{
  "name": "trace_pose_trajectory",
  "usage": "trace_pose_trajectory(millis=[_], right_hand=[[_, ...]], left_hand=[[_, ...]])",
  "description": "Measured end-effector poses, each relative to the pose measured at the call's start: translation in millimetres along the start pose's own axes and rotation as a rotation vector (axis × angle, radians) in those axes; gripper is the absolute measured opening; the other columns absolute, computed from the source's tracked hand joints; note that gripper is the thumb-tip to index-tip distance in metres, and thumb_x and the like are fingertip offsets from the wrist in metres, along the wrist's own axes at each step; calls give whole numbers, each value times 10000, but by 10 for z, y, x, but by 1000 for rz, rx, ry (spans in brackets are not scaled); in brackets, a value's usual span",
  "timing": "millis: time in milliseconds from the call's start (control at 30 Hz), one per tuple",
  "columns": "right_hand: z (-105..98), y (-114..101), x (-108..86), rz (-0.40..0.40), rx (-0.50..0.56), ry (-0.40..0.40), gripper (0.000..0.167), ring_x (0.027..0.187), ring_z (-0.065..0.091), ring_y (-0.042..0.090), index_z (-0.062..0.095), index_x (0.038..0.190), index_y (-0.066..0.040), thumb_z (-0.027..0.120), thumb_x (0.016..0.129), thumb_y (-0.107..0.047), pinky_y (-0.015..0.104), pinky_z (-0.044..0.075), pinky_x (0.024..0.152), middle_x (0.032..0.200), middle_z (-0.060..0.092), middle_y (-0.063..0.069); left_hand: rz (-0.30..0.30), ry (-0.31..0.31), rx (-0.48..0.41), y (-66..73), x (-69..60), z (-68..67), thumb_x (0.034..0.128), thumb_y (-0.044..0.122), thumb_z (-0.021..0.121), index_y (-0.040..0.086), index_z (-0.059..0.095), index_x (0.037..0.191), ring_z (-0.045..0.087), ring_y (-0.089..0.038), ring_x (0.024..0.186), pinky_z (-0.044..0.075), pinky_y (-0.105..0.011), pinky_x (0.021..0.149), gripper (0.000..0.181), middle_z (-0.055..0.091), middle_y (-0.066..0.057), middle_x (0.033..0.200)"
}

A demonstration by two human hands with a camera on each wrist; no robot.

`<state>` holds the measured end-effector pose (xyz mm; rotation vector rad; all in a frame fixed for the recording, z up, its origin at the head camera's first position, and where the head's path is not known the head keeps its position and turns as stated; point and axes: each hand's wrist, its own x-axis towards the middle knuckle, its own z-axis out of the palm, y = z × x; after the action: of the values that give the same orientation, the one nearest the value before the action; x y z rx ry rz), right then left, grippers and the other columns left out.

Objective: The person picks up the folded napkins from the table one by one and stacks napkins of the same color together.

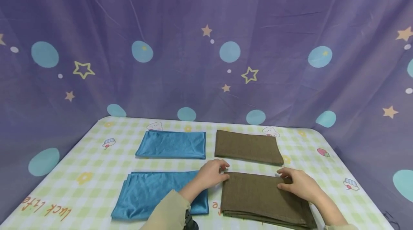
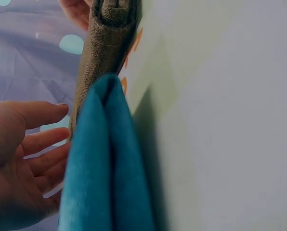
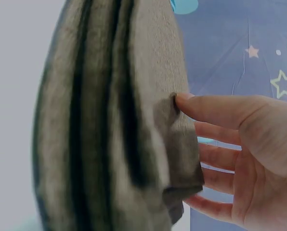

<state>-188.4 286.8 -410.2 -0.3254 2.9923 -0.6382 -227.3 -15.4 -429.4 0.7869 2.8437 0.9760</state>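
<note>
A folded brown cloth [image 1: 258, 197] lies on the near right of the table, its layers stacked. At its far left corner is my left hand [image 1: 211, 173], fingers loosely bent, the thumb by the corner. My right hand [image 1: 300, 184] is over the cloth's far right part; in the right wrist view its thumb [image 3: 215, 108] touches the brown fabric, with the other fingers spread beyond the edge. Left of it, a folded shiny blue cloth [image 1: 158, 190] lies partly under my left forearm. In the left wrist view the blue cloth [image 2: 105, 159] hides part of my left fingers.
Behind these lie a second folded blue cloth [image 1: 172, 145] and a second folded brown cloth [image 1: 246, 147], side by side. All rest on a green-checked tablecloth [image 1: 80, 162]. A purple curtain [image 1: 180, 14] with stars and dots encloses the table's back and sides.
</note>
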Motion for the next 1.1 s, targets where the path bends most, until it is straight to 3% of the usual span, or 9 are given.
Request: trace_pose_trajectory(millis=[133,500,800,1100], right_hand=[[-7,75,-40,-11,2,0,492,929,611,279,619,1100,-86,748,703,-348,466,468,760,984,663,51],[-70,215,-111,73,-25,-28,509,941,596,311,622,1102,-110,753,688,-376,472,468,720,1042,643,110],[-43,237,-114,86,-54,-1,500,955,588,316,643,1049,-100,771,657,-384,476,464,731,1049,631,116],[-32,238,-106,102,-50,1,482,930,590,296,651,1021,-108,777,648,-385,463,468,709,1030,628,91]], left_hand=[[-9,-27,11,16,-5,-11,775,210,697,74,659,1034,579,-137,824,460,-263,705,295,634,-30,924],[18,-67,129,16,13,-11,742,254,729,124,694,992,550,-130,854,446,-258,743,284,577,22,918],[-16,-92,139,-2,22,18,756,267,722,150,696,1029,531,-136,885,428,-273,727,298,557,34,976],[-8,-73,148,15,26,19,737,266,738,170,711,983,528,-144,874,418,-273,694,265,559,45,950]])
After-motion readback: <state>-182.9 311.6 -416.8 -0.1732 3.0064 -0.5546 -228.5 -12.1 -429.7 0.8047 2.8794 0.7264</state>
